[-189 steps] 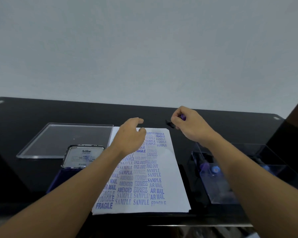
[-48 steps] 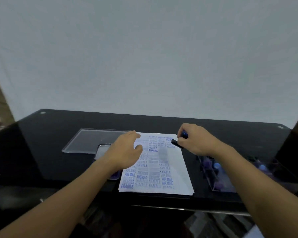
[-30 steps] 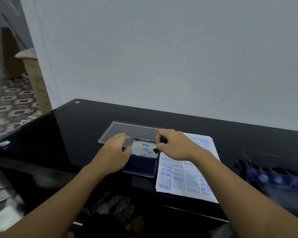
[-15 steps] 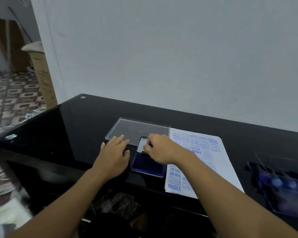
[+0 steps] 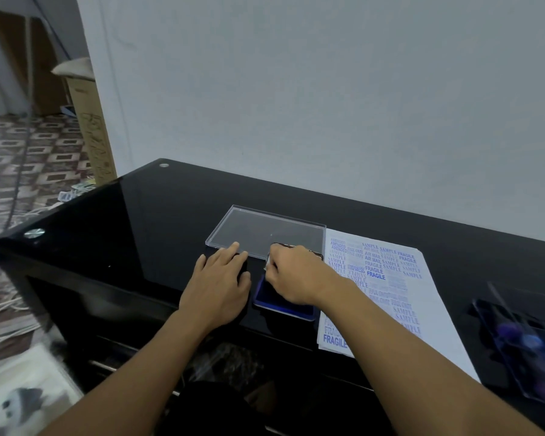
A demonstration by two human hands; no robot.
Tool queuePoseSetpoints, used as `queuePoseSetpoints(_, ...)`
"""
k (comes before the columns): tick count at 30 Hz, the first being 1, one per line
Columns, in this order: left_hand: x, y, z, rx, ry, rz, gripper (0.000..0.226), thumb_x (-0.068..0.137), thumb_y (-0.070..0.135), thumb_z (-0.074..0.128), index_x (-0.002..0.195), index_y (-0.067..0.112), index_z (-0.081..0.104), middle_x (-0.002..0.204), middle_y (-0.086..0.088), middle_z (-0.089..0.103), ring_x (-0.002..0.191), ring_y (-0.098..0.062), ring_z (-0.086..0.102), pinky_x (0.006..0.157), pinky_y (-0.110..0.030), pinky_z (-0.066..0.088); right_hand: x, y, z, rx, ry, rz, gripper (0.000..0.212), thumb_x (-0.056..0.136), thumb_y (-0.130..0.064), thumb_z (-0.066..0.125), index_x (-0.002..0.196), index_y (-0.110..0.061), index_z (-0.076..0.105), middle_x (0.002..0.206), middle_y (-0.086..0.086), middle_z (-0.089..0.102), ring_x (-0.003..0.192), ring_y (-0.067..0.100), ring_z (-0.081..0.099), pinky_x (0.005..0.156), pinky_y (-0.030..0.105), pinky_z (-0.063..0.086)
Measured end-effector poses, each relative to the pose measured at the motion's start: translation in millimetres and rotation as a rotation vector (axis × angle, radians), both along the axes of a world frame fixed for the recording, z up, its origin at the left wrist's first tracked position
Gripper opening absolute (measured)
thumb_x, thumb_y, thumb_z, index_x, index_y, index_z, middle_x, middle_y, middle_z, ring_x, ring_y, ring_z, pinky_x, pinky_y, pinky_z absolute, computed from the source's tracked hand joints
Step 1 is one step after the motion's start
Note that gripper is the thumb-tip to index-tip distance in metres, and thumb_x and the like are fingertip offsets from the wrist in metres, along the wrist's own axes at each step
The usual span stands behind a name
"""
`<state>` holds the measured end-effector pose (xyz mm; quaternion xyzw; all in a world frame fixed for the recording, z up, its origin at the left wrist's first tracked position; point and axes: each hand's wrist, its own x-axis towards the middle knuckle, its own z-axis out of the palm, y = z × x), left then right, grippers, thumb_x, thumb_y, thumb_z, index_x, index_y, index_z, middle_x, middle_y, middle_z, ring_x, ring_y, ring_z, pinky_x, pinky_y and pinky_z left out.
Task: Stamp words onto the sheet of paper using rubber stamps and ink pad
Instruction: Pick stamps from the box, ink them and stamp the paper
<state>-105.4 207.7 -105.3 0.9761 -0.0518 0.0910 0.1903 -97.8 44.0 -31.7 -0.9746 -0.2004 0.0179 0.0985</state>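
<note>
Blue pad (image 5: 274,305) is lying under the right hand (image 5: 296,275). Its long axis is running away from the person, with the raised lid end pointing at the wall.

Right hand: fingers are curling down in a tight pinch over the pad. The stamp they are presumably gripping is hidden beneath them, so its heading cannot be read. Judgement: inking step.

Left hand (image 5: 219,287) is lying flat on the table (image 5: 132,234), fingers straight, just left of the pad. It is likely bracing against sliding; contact with the pad cannot be told.

Paper (image 5: 428,297) is lying just right of the right hand, probably kept close for a short carry. Its long axis is running roughly parallel to the pad, with the printed words reading toward the person.

Clear tray (image 5: 265,231) is sitting just beyond the left fingertips. Blurred box (image 5: 523,341) is sitting well right of both hands.
</note>
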Motion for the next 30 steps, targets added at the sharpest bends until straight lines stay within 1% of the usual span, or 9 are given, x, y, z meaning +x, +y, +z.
queuePoseSetpoints(2, 0, 0, 0, 0.004, 0.003, -0.002, 0.052, 0.103, 0.038, 0.032, 0.153, 0.023, 0.031, 0.164, 0.005, 0.016, 0.150, -0.012, 0.014, 0.123, -0.045, 0.009, -3, 2, -2, -0.012, -0.027, 0.011, 0.017, 0.102, -0.027, 0.042, 0.091, -0.015, 0.041, 0.099, 0.013, 0.062, 0.076, 0.027, 0.046, 0.068, 0.034, 0.035)
queuePoseSetpoints(6, 0, 0, -1, 0.003, -0.010, -0.004, 0.050, 0.103, 0.037, 0.033, 0.151, 0.023, 0.035, 0.164, 0.004, 0.018, 0.150, -0.013, 0.016, 0.122, -0.046, 0.011, -5, 3, -6, -0.005, -0.063, 0.021, 0.016, 0.102, -0.026, 0.042, 0.091, -0.015, 0.038, 0.100, 0.015, 0.063, 0.077, 0.027, 0.045, 0.067, 0.034, 0.034)
queuePoseSetpoints(10, -1, 0, 0, 0.011, -0.017, -0.008, 0.047, 0.103, 0.036, 0.033, 0.149, 0.023, 0.038, 0.164, 0.004, 0.017, 0.150, -0.013, 0.016, 0.122, -0.046, 0.011, -5, 3, -12, 0.020, -0.070, 0.012, 0.017, 0.102, -0.026, 0.041, 0.090, -0.015, 0.036, 0.085, 0.009, 0.052, 0.075, 0.028, 0.047, 0.065, 0.036, 0.036)
queuePoseSetpoints(13, -2, 0, 1, 0.012, -0.016, -0.015, 0.045, 0.104, 0.035, 0.033, 0.147, 0.024, 0.040, 0.164, 0.004, 0.017, 0.150, -0.013, 0.016, 0.122, -0.046, 0.011, -5, 4, -13, 0.022, -0.091, 0.017, 0.016, 0.102, -0.025, 0.042, 0.091, -0.014, 0.036, 0.084, 0.010, 0.052, 0.074, 0.028, 0.045, 0.064, 0.036, 0.035)
queuePoseSetpoints(17, -2, -1, 2, 0.001, -0.018, -0.013, 0.044, 0.103, 0.035, 0.033, 0.145, 0.025, 0.043, 0.163, 0.004, 0.018, 0.149, -0.013, 0.016, 0.122, -0.046, 0.010, -8, 4, -12, 0.040, -0.109, 0.015, 0.016, 0.101, -0.023, 0.042, 0.090, -0.013, 0.036, 0.080, 0.006, 0.046, 0.071, 0.028, 0.044, 0.063, 0.035, 0.033)
queuePoseSetpoints(25, -2, 0, 2, 0.013, -0.003, -0.013, 0.045, 0.104, 0.036, 0.032, 0.147, 0.025, 0.040, 0.164, 0.004, 0.017, 0.150, -0.013, 0.015, 0.122, -0.047, 0.010, -8, 6, -14, 0.028, -0.104, 0.001, 0.016, 0.100, -0.022, 0.043, 0.090, -0.013, 0.036, 0.080, 0.009, 0.046, 0.072, 0.030, 0.044, 0.063, 0.036, 0.033)
queuePoseSetpoints(30, -2, -1, 3, 0.019, 0.002, -0.009, 0.047, 0.104, 0.037, 0.031, 0.149, 0.025, 0.039, 0.164, 0.004, 0.016, 0.150, -0.013, 0.015, 0.122, -0.046, 0.010, -1, 6, -14, 0.037, -0.056, -0.024, 0.013, 0.100, -0.022, 0.044, 0.091, -0.013, 0.039, 0.091, 0.017, 0.060, 0.075, 0.030, 0.046, 0.065, 0.037, 0.037)
